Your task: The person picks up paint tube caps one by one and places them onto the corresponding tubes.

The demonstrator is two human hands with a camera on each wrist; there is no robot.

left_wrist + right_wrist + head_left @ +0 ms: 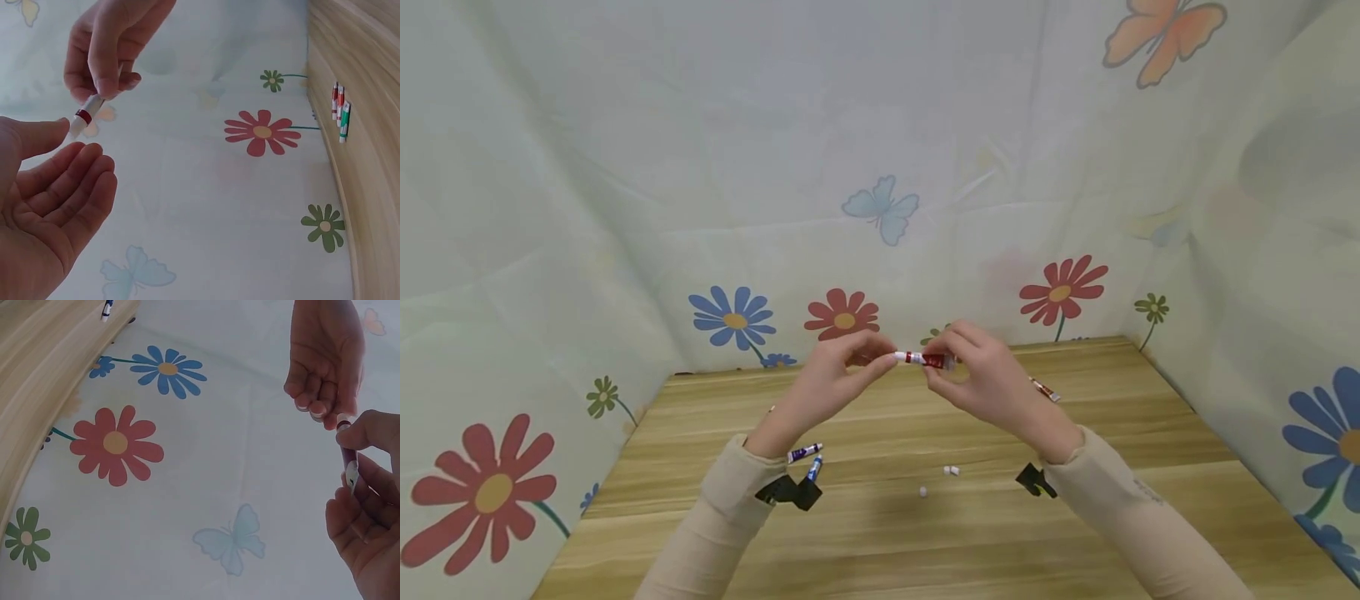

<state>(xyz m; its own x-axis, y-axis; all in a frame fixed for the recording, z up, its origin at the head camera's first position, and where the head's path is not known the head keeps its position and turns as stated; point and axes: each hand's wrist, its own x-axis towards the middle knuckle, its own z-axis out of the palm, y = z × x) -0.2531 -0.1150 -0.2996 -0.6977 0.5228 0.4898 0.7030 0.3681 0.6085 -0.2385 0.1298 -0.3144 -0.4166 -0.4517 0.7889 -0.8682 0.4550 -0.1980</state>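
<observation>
Both hands meet over the table's far side at one small dark red paint tube (934, 360) with a white cap. My right hand (981, 371) pinches the tube's body between thumb and fingers. At the cap end, my left hand (835, 375) has its thumb and fingertips on the white cap (75, 128). The tube lies nearly level in the head view, its cap toward the left. A red band (83, 115) shows just behind the cap in the left wrist view. Part of the body is hidden by the right fingers.
On the wooden table (880, 550) lie a purple tube (805, 452) and a blue tube (815, 468) near the left wrist. Several small white caps (951, 471) lie mid-table. Red tubes (340, 103) and a green tube (344, 123) lie right. Flowered cloth (760, 233) stands behind.
</observation>
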